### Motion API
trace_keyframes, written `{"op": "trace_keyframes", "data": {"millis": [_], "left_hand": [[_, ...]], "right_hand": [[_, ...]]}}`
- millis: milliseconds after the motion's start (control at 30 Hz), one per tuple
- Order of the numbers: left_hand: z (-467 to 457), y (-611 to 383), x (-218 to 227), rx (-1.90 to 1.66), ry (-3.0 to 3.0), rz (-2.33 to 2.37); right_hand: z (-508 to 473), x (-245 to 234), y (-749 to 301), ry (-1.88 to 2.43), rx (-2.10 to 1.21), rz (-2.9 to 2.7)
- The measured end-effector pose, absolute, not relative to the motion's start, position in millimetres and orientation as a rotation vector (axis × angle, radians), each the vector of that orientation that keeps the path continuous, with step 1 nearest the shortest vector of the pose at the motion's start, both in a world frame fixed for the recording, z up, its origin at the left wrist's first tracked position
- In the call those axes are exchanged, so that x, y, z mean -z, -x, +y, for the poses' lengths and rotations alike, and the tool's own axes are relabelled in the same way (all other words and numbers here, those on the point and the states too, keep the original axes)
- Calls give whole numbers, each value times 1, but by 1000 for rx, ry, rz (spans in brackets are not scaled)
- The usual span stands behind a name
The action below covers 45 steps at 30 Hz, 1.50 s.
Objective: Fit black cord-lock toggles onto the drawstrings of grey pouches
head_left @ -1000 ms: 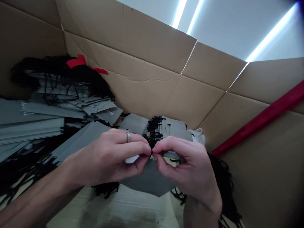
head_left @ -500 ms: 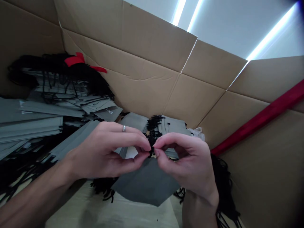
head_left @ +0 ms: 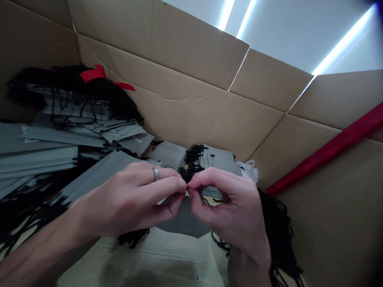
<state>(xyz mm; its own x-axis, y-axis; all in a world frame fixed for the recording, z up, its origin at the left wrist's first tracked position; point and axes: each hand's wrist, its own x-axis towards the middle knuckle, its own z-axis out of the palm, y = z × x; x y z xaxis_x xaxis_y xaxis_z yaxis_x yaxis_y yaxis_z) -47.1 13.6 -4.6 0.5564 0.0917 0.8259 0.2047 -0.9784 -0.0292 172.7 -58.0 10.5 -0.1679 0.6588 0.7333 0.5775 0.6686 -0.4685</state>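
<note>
My left hand (head_left: 140, 197), with a ring on one finger, and my right hand (head_left: 230, 199) meet fingertip to fingertip in the middle of the view. Both are closed in a pinch. Between them is a black cord, now almost wholly covered by the fingers. Just below the fingertips hangs a grey sheet (head_left: 191, 221) that looks like a card or bag panel; its top edge is behind my hands. Beyond the fingers lie stacked grey pieces (head_left: 220, 159) with a clump of black cord ends (head_left: 195, 155).
Left, piles of grey pieces (head_left: 38, 157) with black cords reach back to a black cord bundle (head_left: 116, 95) and a red strip (head_left: 93, 74). Cardboard walls (head_left: 179, 63) surround the pale work surface (head_left: 155, 259). Black cords (head_left: 279, 235) hang at right, below a red band (head_left: 323, 151).
The left hand has rolled over and its fingers have closed more tightly. Both pinches have drawn slightly left, and the grey sheet hangs higher, with less of it showing.
</note>
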Motion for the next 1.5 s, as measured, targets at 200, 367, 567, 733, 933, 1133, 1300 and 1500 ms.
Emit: {"op": "trace_keyframes", "data": {"millis": [200, 367, 567, 733, 933, 1133, 1300, 1500], "left_hand": [[22, 40, 1, 1727, 2804, -117], [31, 36, 0, 1798, 2942, 19], [16, 43, 1, 1383, 2562, -160], [7, 40, 0, 1326, 2552, -161], [-3, 43, 3, 1381, 2629, -239], [-6, 46, 6, 1439, 2682, -270], [1, 41, -3, 1628, 2721, -232], [12, 39, 1, 1649, 2587, -129]], "right_hand": [[-52, -5, -174, 874, -319, -1775], [-43, -5, -177, 837, -537, -1697], [-44, -6, -181, 946, -234, -1744], [-54, -8, -182, 941, 28, -1852], [-59, -12, -182, 954, 54, -1940], [-59, -12, -182, 928, -38, -1928], [-58, -7, -182, 811, -231, -1803], [-58, -8, -182, 828, -141, -1768]]}}
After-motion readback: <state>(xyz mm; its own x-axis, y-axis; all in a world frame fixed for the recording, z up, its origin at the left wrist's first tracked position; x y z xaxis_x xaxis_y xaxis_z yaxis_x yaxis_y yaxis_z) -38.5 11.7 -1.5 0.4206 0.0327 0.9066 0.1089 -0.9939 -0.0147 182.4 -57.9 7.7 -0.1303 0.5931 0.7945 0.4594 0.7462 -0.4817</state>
